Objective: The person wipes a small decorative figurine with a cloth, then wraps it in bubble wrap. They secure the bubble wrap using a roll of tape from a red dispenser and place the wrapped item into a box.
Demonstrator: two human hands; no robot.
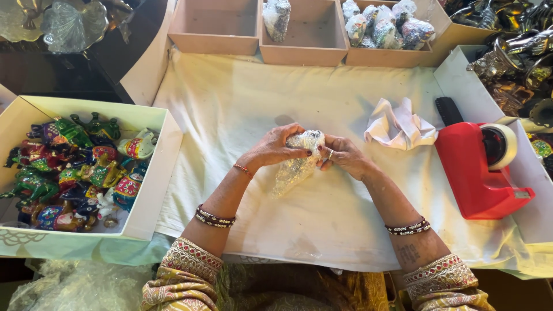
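Observation:
My left hand (276,147) and my right hand (344,156) meet at the middle of a white cloth (242,109) on the table. Together they grip a small figurine wrapped in clear bubble wrap (300,156). The loose tail of the wrap trails down and to the left onto the cloth. The figurine itself is mostly hidden by the wrap and my fingers.
A white box (151,190) of several colourful painted figurines sits at the left. A red tape dispenser (481,170) and crumpled white paper (397,125) lie at the right. Three cardboard trays (299,52) stand at the back; two hold wrapped figurines. Metal figures fill the right edge.

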